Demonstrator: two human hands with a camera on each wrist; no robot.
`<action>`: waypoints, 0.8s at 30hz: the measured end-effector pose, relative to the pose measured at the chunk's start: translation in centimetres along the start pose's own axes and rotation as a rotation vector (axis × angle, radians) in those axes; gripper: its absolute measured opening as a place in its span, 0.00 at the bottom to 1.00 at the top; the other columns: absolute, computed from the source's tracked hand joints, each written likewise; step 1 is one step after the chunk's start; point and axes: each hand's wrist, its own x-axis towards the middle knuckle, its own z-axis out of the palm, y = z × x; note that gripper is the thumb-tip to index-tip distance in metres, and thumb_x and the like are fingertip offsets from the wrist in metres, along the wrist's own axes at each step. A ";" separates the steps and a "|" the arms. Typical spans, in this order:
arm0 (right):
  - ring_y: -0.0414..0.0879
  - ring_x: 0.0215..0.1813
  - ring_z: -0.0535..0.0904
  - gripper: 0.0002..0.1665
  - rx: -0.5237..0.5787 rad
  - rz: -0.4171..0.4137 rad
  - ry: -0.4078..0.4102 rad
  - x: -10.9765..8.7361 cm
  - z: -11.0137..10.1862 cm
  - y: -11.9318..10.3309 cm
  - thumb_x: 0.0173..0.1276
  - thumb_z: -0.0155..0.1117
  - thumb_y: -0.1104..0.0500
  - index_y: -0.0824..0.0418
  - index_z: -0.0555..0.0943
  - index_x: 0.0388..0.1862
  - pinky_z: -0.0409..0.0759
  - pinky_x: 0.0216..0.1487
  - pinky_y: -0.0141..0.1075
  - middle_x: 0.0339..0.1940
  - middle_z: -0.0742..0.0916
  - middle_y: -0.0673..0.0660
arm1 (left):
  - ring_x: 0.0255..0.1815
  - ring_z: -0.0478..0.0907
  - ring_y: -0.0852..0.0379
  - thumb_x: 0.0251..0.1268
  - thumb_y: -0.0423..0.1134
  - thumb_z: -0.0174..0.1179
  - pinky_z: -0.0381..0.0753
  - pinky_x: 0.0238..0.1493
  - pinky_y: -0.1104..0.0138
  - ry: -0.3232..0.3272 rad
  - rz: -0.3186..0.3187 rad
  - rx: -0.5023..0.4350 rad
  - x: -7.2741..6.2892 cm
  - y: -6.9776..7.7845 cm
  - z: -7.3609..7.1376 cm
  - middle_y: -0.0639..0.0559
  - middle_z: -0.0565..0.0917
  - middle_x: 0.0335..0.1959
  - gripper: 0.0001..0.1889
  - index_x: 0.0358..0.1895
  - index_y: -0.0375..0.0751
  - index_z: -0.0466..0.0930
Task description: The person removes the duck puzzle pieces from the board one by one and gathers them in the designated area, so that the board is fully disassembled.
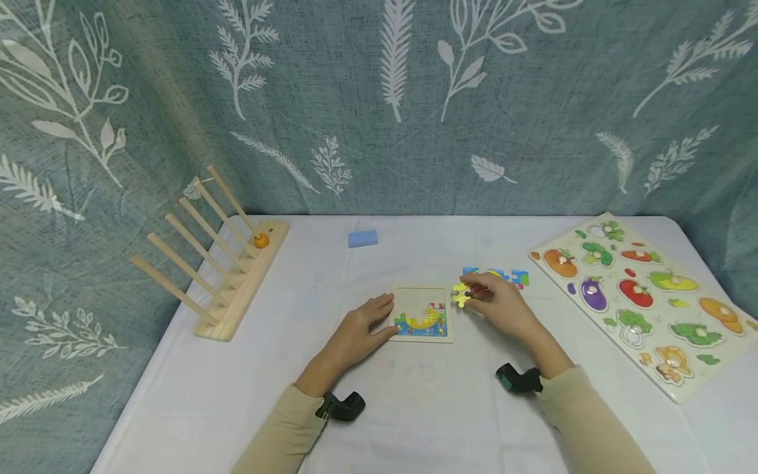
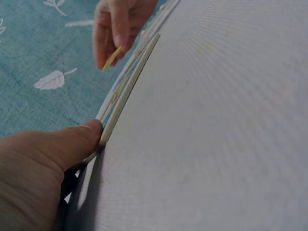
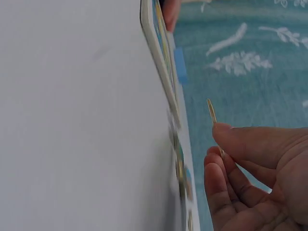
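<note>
My right hand point(image 1: 500, 306) pinches a yellow jigsaw piece point(image 1: 460, 295) between thumb and fingers, just off the right side of a small wooden puzzle tray point(image 1: 420, 288). In the right wrist view the piece point(image 3: 211, 110) is edge-on and raised above the table. Fitted jigsaw pieces point(image 1: 422, 324) fill the tray's lower part, blue with a yellow shape; its upper part shows bare board. My left hand point(image 1: 361, 329) rests along the tray's left edge, thumb point(image 2: 84, 139) touching its near corner. Loose jigsaw pieces point(image 1: 520, 278) lie behind my right hand, partly hidden by it.
A wooden rack with several upright pegs point(image 1: 243, 289) stands at the left, an orange ball point(image 1: 261, 240) at its far end. A blue block point(image 1: 362, 238) lies at the back. On the right is a large vegetable knob-puzzle board point(image 1: 604, 322). A patterned curtain point(image 1: 367, 99) hangs behind the table.
</note>
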 end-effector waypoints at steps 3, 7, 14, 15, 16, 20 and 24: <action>0.53 0.50 0.80 0.26 -0.016 0.033 0.016 -0.6 -1.1 0.8 0.64 0.65 0.65 0.65 0.75 0.61 0.82 0.53 0.42 0.55 0.82 0.63 | 0.70 0.64 0.44 0.60 0.42 0.65 0.64 0.71 0.54 0.002 -0.005 -0.005 0.0 0.0 0.0 0.43 0.69 0.68 0.30 0.63 0.31 0.70; 0.53 0.49 0.80 0.25 -0.061 0.068 0.051 -1.5 -2.3 1.9 0.63 0.65 0.65 0.66 0.75 0.61 0.82 0.50 0.36 0.52 0.82 0.64 | 0.69 0.65 0.43 0.61 0.42 0.64 0.64 0.71 0.54 0.005 -0.002 -0.005 0.0 0.0 -0.1 0.43 0.69 0.68 0.29 0.62 0.30 0.71; 0.53 0.48 0.80 0.22 -0.073 0.072 0.101 -2.7 -3.0 3.4 0.64 0.63 0.67 0.68 0.77 0.58 0.77 0.45 0.17 0.50 0.81 0.64 | 0.69 0.64 0.42 0.61 0.41 0.64 0.64 0.71 0.53 0.000 -0.010 -0.015 -0.1 0.4 -0.3 0.43 0.69 0.68 0.29 0.62 0.30 0.71; 0.53 0.48 0.80 0.22 -0.070 0.064 0.103 -2.8 -2.9 3.5 0.64 0.63 0.67 0.69 0.77 0.57 0.77 0.45 0.16 0.50 0.81 0.64 | 0.69 0.65 0.42 0.61 0.41 0.65 0.64 0.71 0.53 0.001 -0.011 -0.014 -0.1 0.4 -0.2 0.43 0.69 0.68 0.29 0.62 0.30 0.71; 0.53 0.48 0.80 0.22 -0.071 0.058 0.104 -2.8 -2.9 3.5 0.64 0.64 0.67 0.69 0.77 0.57 0.76 0.44 0.15 0.50 0.82 0.64 | 0.69 0.65 0.42 0.61 0.41 0.64 0.64 0.71 0.53 0.001 -0.013 -0.014 -0.1 0.4 -0.2 0.43 0.69 0.68 0.29 0.62 0.30 0.71; 0.52 0.47 0.80 0.21 -0.086 0.041 0.116 -2.7 -2.6 3.7 0.63 0.64 0.68 0.68 0.78 0.56 0.79 0.46 0.20 0.50 0.82 0.64 | 0.69 0.65 0.42 0.60 0.41 0.65 0.64 0.71 0.53 0.002 -0.012 -0.014 -0.1 0.4 -0.2 0.43 0.70 0.68 0.29 0.62 0.30 0.71; 0.54 0.48 0.80 0.20 -0.113 0.018 0.123 -2.6 -2.4 3.9 0.63 0.63 0.70 0.69 0.78 0.55 0.83 0.51 0.37 0.50 0.82 0.64 | 0.69 0.65 0.43 0.60 0.42 0.65 0.65 0.70 0.54 0.014 -0.002 -0.005 0.0 0.2 -0.1 0.44 0.70 0.67 0.29 0.62 0.31 0.72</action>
